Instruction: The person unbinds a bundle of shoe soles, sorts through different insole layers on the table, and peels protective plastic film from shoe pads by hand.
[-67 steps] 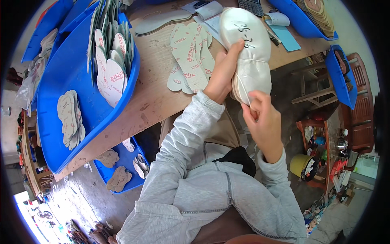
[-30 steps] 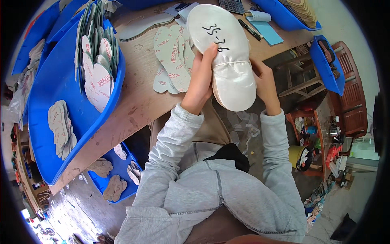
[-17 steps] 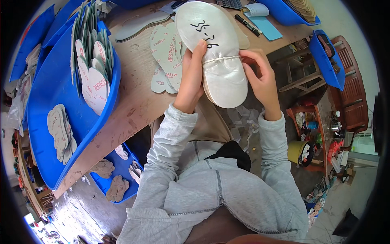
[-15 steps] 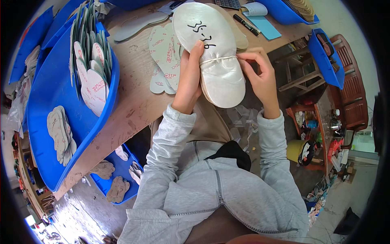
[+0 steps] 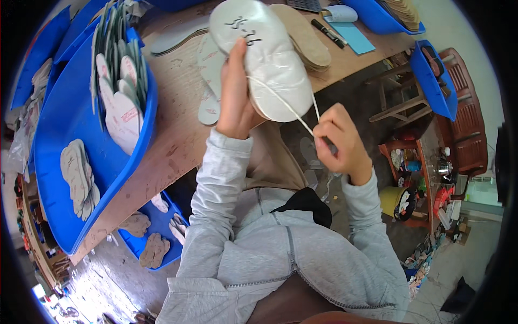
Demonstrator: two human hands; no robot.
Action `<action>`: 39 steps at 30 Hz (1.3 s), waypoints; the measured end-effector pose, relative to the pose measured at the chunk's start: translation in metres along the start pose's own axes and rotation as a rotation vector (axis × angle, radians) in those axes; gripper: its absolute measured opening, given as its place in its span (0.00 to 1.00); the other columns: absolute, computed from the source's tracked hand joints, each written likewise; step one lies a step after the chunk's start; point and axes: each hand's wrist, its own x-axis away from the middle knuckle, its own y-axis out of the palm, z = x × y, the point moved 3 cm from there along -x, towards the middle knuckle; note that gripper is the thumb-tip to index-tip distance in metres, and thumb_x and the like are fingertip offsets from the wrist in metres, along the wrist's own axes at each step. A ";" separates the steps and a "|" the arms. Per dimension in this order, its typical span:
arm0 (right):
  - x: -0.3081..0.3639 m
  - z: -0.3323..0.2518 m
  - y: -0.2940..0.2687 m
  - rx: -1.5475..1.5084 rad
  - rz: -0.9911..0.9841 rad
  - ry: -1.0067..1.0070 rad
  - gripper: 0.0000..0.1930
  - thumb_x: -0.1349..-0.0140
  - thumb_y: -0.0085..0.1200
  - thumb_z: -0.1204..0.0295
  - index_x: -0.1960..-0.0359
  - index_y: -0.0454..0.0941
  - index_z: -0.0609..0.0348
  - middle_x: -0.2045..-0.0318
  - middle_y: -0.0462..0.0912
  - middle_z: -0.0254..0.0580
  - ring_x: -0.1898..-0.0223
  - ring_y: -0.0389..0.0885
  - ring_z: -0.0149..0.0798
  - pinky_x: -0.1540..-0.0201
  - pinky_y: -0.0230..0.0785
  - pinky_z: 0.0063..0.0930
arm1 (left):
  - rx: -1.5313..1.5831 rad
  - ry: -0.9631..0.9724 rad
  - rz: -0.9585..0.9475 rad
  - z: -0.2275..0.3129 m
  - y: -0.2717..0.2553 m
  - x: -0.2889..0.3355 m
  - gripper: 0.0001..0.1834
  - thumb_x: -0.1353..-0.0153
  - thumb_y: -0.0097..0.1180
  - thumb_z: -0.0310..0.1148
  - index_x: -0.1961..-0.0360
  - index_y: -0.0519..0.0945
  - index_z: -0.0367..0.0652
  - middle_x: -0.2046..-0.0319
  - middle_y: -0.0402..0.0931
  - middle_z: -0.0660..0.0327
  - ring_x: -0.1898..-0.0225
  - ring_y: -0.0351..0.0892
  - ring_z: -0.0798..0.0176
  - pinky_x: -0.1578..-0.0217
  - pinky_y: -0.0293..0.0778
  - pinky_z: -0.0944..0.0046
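My left hand (image 5: 236, 92) is closed on the edge of a stack of white, shiny insoles (image 5: 278, 67), its thumb lying on top beside black handwriting. A white elastic band (image 5: 280, 101) stretches from around the stack to my right hand (image 5: 337, 140). The right fingers pinch the band's loop and hold it taut, off the near end of the stack. Behind the stack, a pile of tan insoles (image 5: 307, 40) lies on the wooden table (image 5: 172, 89). Printed pale insoles (image 5: 209, 108) are partly hidden by my left hand.
At left a large blue bin (image 5: 46, 156) holds upright insoles (image 5: 121, 108) and a bundle (image 5: 78, 178). A blue tray (image 5: 167, 245) with insole bundles sits lower down. Far right are a marker (image 5: 328, 33), a blue pad (image 5: 353, 40), a wooden stool (image 5: 399, 97) and a yellow bucket (image 5: 393, 201).
My right hand has moved down and toward me, pulling the band out from the stack's middle into a long loop. The left hand and the stack have shifted slightly left and away.
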 end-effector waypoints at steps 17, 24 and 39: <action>0.069 0.011 0.005 0.046 0.065 0.321 0.04 0.52 0.53 0.78 0.76 0.71 0.60 0.73 0.68 0.42 0.70 0.68 0.46 0.65 0.61 0.33 | 0.035 0.080 0.091 0.007 0.010 -0.023 0.26 0.30 0.41 0.46 0.40 0.68 0.38 0.43 0.72 0.54 0.44 0.73 0.56 0.42 0.70 0.56; 0.053 0.136 -0.068 -0.021 0.056 0.632 0.05 0.41 0.54 0.74 0.71 0.74 0.62 0.76 0.74 0.30 0.73 0.68 0.24 0.68 0.63 0.19 | 0.076 -0.126 0.013 0.028 -0.007 0.035 0.27 0.32 0.44 0.48 0.41 0.69 0.40 0.48 0.76 0.55 0.51 0.79 0.58 0.48 0.76 0.58; -0.078 0.264 -0.065 0.171 0.297 0.480 0.13 0.36 0.50 0.67 0.55 0.76 0.61 0.60 0.81 0.37 0.57 0.78 0.33 0.53 0.68 0.26 | 0.125 -0.172 0.392 0.069 -0.082 0.173 0.24 0.33 0.47 0.42 0.42 0.68 0.36 0.49 0.77 0.54 0.51 0.79 0.57 0.50 0.77 0.57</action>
